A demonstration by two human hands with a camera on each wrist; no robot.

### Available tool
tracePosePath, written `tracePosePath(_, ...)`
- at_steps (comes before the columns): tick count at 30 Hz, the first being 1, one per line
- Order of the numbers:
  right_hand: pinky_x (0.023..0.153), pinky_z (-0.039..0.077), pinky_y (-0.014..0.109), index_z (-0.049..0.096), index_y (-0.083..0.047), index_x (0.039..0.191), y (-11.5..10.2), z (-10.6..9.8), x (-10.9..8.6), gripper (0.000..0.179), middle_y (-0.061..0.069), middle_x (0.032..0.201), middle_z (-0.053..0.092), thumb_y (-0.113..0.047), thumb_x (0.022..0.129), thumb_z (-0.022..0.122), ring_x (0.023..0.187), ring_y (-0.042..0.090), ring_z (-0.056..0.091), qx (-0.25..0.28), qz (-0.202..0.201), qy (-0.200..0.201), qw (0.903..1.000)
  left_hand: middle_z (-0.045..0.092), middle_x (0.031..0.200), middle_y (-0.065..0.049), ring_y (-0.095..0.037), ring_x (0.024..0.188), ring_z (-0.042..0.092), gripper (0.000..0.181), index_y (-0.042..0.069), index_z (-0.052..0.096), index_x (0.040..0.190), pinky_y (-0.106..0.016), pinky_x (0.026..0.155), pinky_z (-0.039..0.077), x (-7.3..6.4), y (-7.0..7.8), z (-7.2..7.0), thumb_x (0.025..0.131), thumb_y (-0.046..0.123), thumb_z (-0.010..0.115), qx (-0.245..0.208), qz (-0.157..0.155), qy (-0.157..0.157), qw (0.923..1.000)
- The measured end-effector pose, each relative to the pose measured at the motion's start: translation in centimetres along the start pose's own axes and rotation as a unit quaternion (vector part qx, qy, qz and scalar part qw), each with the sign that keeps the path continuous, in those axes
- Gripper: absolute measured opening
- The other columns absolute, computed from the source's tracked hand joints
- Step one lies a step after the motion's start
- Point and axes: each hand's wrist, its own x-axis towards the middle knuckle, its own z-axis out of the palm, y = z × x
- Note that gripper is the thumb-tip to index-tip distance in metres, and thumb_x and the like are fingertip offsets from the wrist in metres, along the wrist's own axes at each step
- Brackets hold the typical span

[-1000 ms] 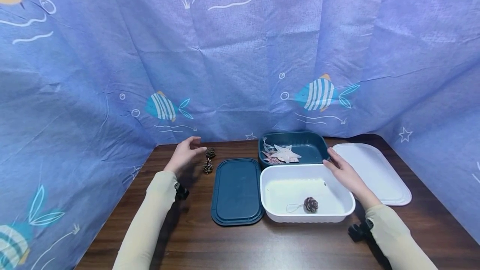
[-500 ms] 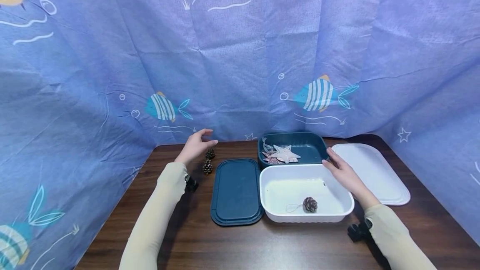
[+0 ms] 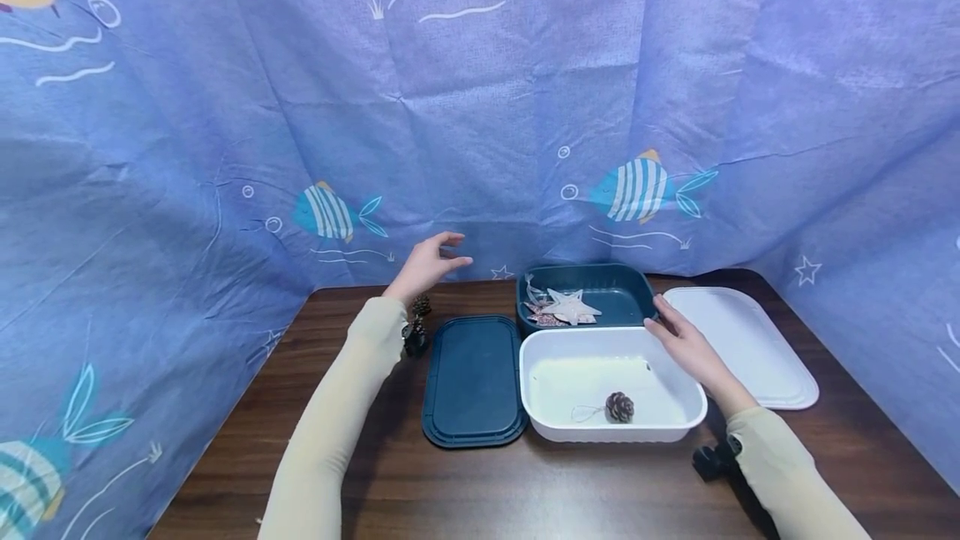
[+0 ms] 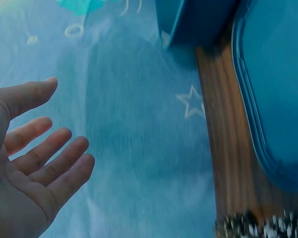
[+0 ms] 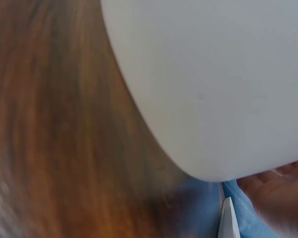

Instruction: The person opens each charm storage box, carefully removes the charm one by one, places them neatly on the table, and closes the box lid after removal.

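My left hand [image 3: 429, 263] is raised over the back edge of the table, its fingers spread and relaxed with nothing between them. Two small pinecones [image 3: 422, 304] lie near its wrist, partly hidden by the forearm. In the left wrist view, pinecone tips [image 4: 263, 225] show at the bottom right. My right hand [image 3: 684, 343] rests with fairly straight fingers at the back right corner of the white container [image 3: 537, 415]. That container holds one larger pinecone [image 3: 619, 407] with a string loop. Behind it, the dark blue container [image 3: 633, 275] holds a pale star ornament [image 3: 573, 307] and reddish patterned pieces.
A dark blue lid [image 3: 476, 382] lies flat left of the white container. The white lid [image 3: 742, 348] lies at the right, beyond the right hand. Along the back of the wooden table [image 3: 525, 494] hangs a blue fish-print curtain [image 3: 480, 148].
My left hand has moved right and up, away from the two small pinecones, passing over them empty. The right hand and the containers have stayed in place.
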Motion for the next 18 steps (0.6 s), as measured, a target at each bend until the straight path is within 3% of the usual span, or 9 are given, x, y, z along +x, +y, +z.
tracePosePath(10,0.119,0.01,0.061,0.008,-0.002,0.161,-0.2,0.1,0.0,0.084,0.018,0.167,-0.001,-0.055,0.105,0.043,0.152,0.042,0.0,0.006,0.003,-0.001,1.0,0.054,0.145,-0.012,-0.027,0.12,0.059,0.053,0.017,0.053,0.145,-0.043,0.09,0.054,2.1,4.6,4.4,0.097,0.033,0.07,0.017,0.046,-0.055,0.9973)
tracePosePath(18,0.119,0.011,0.06,0.009,-0.001,0.16,-0.1,0.1,0.0,0.077,0.021,0.166,0.0,-0.045,0.108,0.043,0.151,0.044,0.003,0.008,0.001,0.002,1.0,0.054,0.145,-0.008,-0.027,0.127,0.056,0.053,0.017,0.054,0.145,-0.04,0.098,0.05,2.8,7.9,8.3,0.097,0.033,0.069,0.02,0.094,-0.098,0.9905)
